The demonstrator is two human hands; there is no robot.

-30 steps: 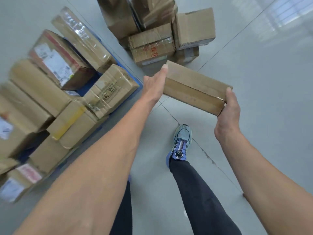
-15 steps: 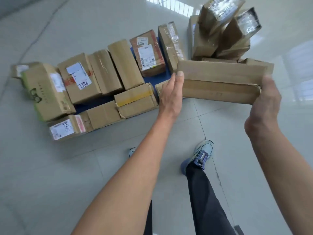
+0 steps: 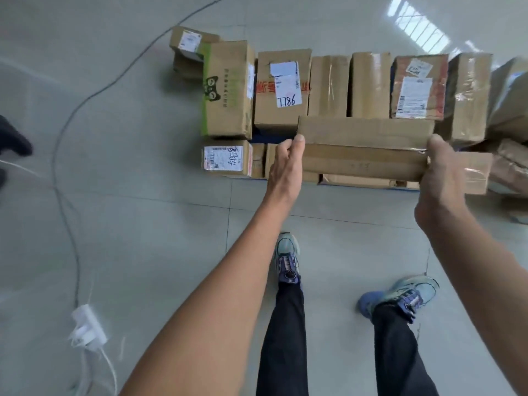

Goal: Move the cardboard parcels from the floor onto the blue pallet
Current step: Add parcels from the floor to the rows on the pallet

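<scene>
A long, flat cardboard parcel (image 3: 363, 150) hangs level between my two hands, in front of the pallet's near row. My left hand (image 3: 285, 167) presses flat against its left end, thumb up at the top edge. My right hand (image 3: 440, 175) wraps round its right end, thumb on the near face. The blue pallet (image 3: 268, 137) shows only as dark blue gaps and a thin front edge under several parcels. Among them are a green-printed box (image 3: 228, 90), a box marked 7786 (image 3: 281, 90) and a red-taped box (image 3: 418, 87).
A grey cable (image 3: 65, 132) curves over the tiled floor at left, down to a white power strip (image 3: 87, 327). A dark shape (image 3: 11, 138) sits at the left edge. More parcels (image 3: 511, 167) lie at the far right. My shoes (image 3: 287, 261) stand just short of the pallet.
I have turned and stepped to face the pallet's long side. The parcel, still in both hands, has swung from beside the floor pile to in front of the pallet's near row.
</scene>
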